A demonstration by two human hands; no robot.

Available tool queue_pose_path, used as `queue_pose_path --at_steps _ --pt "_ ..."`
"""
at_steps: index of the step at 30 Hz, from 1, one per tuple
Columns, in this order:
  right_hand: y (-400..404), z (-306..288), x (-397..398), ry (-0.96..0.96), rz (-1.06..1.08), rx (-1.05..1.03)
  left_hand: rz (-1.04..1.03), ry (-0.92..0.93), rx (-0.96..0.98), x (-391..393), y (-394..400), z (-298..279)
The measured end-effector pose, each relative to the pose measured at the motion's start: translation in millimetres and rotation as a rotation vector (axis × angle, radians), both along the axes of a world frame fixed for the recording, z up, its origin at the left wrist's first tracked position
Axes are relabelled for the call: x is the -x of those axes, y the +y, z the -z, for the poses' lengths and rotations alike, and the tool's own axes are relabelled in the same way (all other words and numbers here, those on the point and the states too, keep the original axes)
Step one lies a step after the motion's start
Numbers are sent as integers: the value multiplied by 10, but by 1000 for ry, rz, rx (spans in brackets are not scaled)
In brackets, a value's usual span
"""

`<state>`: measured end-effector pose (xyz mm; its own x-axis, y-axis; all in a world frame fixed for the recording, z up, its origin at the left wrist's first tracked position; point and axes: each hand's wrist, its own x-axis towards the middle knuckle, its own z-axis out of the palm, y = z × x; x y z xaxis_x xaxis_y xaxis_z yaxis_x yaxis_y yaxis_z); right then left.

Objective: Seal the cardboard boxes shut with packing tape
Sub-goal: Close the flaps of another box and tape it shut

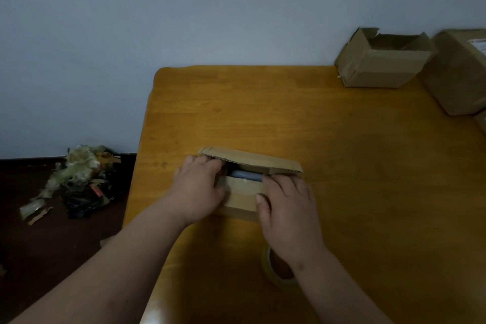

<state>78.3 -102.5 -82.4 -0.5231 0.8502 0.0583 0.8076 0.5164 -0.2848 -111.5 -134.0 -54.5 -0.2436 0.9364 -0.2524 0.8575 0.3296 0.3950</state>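
A small cardboard box [243, 196] lies on the wooden table [342, 152] in front of me, its far flap [252, 160] still raised and a grey item [246, 175] showing in the gap. My left hand [196, 188] lies over the box's left end, fingers reaching into the opening. My right hand [288, 208] presses flat on the near flap at the right end, thumb against the box's front. A roll of clear packing tape [276, 269] sits on the table near me, partly hidden under my right wrist.
An open cardboard box [381, 63] stands at the table's far right, a larger closed box [462, 71] beside it at the frame edge. A heap of used tape and scraps [79, 179] lies on the dark floor left of the table. A wall runs behind.
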Motion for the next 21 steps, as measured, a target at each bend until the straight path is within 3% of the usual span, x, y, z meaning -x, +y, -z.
queue_pose_path --at_steps 7,14,21 --pt "188 -95 15 -11 -67 215 -29 -134 92 42 -38 -59" --pt "354 -226 89 99 22 479 -40 -207 55 79 -28 -70" --pt "421 -198 94 85 20 509 -137 -454 124 273 -92 -169"
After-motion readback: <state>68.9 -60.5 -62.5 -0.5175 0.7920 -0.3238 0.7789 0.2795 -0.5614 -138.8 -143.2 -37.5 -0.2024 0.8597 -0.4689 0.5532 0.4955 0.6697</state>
